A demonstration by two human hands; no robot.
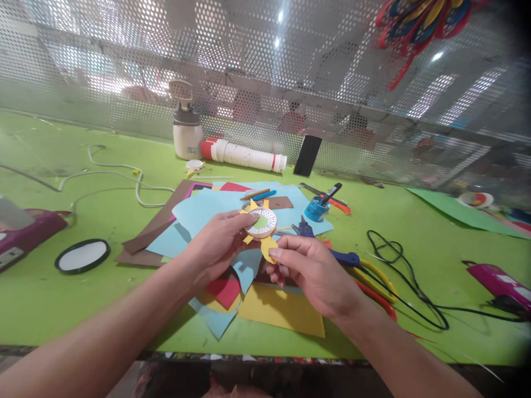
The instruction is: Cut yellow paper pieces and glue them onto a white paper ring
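Note:
Over the middle of the table my left hand (222,240) grips the rim of a small round paper craft (262,221), shaped like a turtle. Its disc has a green centre and a white dotted ring, with yellow paper pieces sticking out around the edge. My right hand (309,271) pinches a rounded yellow paper piece (267,250) at the craft's lower edge. Whether that piece is fixed to the disc I cannot tell. Beneath both hands lie light blue paper sheets (194,207), a red piece (225,288) and a yellow sheet (282,310).
A glue gun (306,226) and scissors with yellow and red handles (379,279) lie right of my hands. A blue jar (316,209), a phone (307,155), a white paper tube (244,155) and a bottle (187,132) stand or lie behind. A black cable (409,276) loops at right.

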